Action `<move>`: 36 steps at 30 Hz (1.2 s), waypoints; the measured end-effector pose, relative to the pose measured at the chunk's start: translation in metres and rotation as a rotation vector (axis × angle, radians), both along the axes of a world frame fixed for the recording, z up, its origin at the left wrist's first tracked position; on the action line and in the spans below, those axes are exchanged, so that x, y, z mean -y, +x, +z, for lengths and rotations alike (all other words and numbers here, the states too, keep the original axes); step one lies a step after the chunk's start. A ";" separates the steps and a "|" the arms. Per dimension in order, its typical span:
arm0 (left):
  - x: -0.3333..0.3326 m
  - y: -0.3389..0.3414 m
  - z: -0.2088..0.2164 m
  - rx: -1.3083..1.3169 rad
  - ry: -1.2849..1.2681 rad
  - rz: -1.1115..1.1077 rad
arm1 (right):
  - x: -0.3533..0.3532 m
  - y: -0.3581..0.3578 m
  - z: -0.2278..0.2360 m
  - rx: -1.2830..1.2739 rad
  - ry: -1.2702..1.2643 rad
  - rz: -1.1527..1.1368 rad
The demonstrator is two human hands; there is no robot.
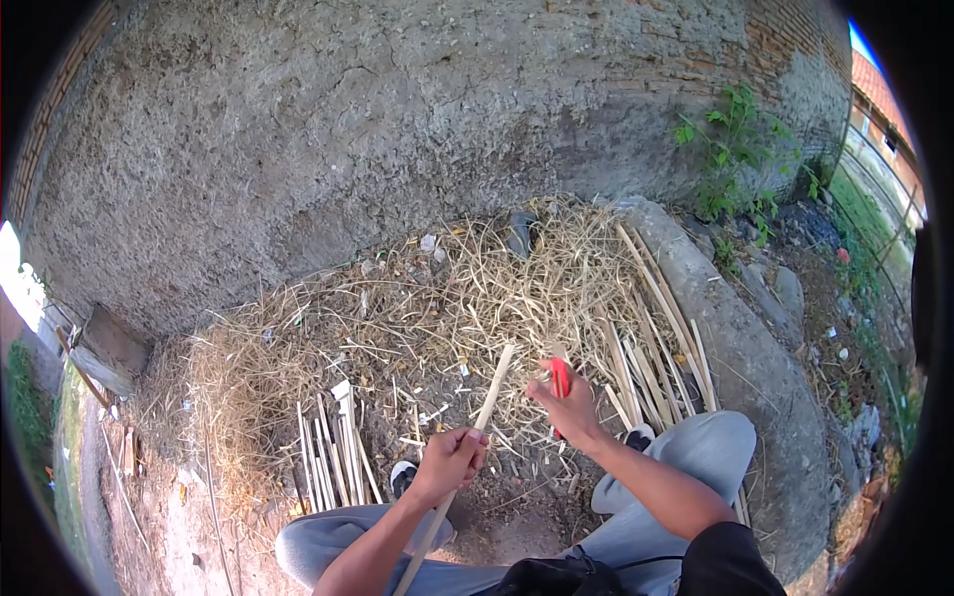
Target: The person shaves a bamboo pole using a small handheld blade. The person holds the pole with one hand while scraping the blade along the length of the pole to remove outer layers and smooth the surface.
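Observation:
My left hand (447, 465) is closed around a long, pale bamboo strip (493, 389). The strip slants from my lap, up through the fist, to a free end in front of me. To the right of that end, my right hand (574, 409) grips a red-handled tool (561, 377) with a short pale, blade-like tip; its exact kind is hard to make out. The tool and the strip are apart, with a small gap between them. Shavings (537, 298) lie heaped on the ground beyond both hands.
Bundled strips (336, 452) lie by my left foot, and more strips (651, 363) lean by my right. A rough wall (397, 139) rises ahead. A raised stone edge (735, 338) curves along the right, with a leafy plant (735, 149) behind it. My bent knees (706, 447) frame the work area.

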State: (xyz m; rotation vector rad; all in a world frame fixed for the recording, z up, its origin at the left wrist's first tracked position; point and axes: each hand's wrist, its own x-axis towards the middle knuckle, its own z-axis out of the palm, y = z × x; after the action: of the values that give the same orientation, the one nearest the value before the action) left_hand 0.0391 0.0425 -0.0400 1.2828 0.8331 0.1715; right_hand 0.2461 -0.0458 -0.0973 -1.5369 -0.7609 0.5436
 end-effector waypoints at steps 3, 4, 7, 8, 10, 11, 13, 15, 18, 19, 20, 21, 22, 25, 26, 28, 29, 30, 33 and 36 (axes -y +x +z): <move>0.000 0.005 -0.004 0.040 -0.095 -0.051 | 0.005 -0.021 0.019 -0.319 -0.179 0.121; 0.004 0.011 0.001 0.058 -0.141 -0.090 | 0.006 -0.023 0.016 -0.371 -0.153 0.092; 0.004 0.011 -0.006 0.077 -0.173 -0.184 | 0.006 -0.023 0.019 -0.432 -0.133 0.045; 0.003 0.010 -0.010 0.078 -0.157 -0.217 | 0.005 -0.021 0.015 -0.432 -0.104 0.050; 0.004 0.009 -0.013 0.078 -0.144 -0.254 | 0.003 -0.016 0.010 -0.433 -0.077 0.050; 0.003 0.007 -0.013 0.016 -0.103 -0.278 | 0.002 -0.012 0.007 -0.433 -0.037 0.011; 0.002 0.001 -0.016 -0.046 -0.066 -0.300 | 0.001 -0.007 0.011 -0.433 -0.001 -0.025; 0.002 -0.005 -0.019 -0.022 -0.084 -0.383 | 0.001 0.002 0.018 -0.494 -0.060 -0.064; 0.003 -0.004 -0.013 -0.022 0.081 -0.382 | 0.001 0.001 0.025 -0.527 -0.045 -0.021; 0.004 -0.003 -0.010 -0.024 0.079 -0.379 | 0.002 0.001 0.025 -0.549 -0.054 0.041; 0.005 -0.002 -0.007 -0.022 0.101 -0.375 | 0.002 -0.004 0.020 -0.577 -0.061 0.052; 0.004 0.000 -0.004 -0.018 0.124 -0.373 | 0.004 -0.009 0.019 -0.576 -0.063 0.053; 0.002 0.002 -0.003 -0.018 0.122 -0.372 | 0.008 -0.014 0.019 -0.560 -0.112 0.081; 0.000 0.002 -0.001 -0.077 0.140 -0.405 | 0.011 -0.019 0.026 -0.569 -0.154 0.129; 0.004 0.004 -0.004 -0.018 0.095 -0.335 | 0.009 -0.017 0.023 -0.606 -0.109 0.104; 0.008 0.001 -0.010 0.038 0.050 -0.262 | 0.007 -0.010 0.026 -0.611 -0.035 0.042; 0.009 -0.003 -0.016 0.060 0.021 -0.261 | 0.005 -0.004 0.025 -0.613 -0.036 0.044; 0.011 -0.001 -0.013 0.083 -0.010 -0.268 | 0.003 0.004 0.026 -0.591 -0.005 -0.005; 0.009 -0.010 0.008 0.014 -0.060 -0.472 | 0.002 0.022 0.029 -0.587 0.028 -0.085; 0.007 -0.013 0.014 -0.025 -0.212 -0.486 | -0.001 0.030 0.032 -0.593 0.041 -0.138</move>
State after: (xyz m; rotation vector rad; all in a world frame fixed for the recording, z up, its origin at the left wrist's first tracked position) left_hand 0.0257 0.0352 -0.0258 1.2494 0.5239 -0.3131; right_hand 0.2765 -0.0452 -0.0653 -1.2801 -0.2067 0.8223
